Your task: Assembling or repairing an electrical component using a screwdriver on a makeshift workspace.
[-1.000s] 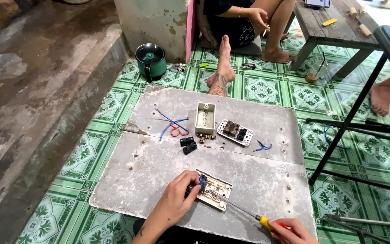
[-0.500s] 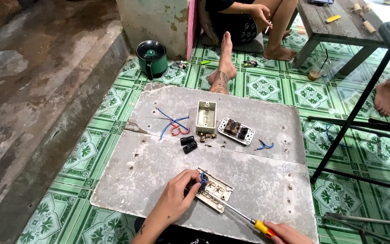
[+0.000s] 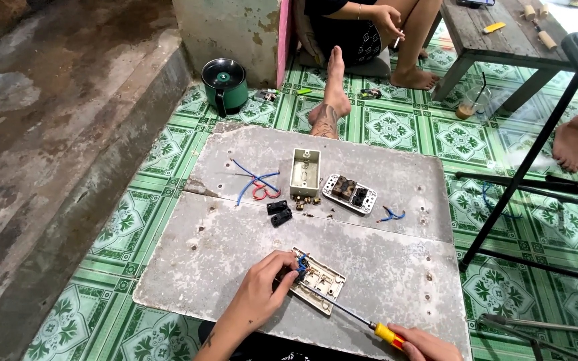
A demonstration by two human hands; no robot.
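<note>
Barely anything shifted: left hand still pinches the cream rectangular switch plate near the grey slab's front edge; right hand, fist closed, angles the yellow-handled screwdriver up-left into it.

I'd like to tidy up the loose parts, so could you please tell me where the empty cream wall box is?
In the head view, the cream wall box lies at the board's far middle, between the blue and red wires on its left and the white switch plate on its right.

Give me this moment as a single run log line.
left hand steadies switch plate | right hand holds screwdriver, tip at plate | on grey board
</note>
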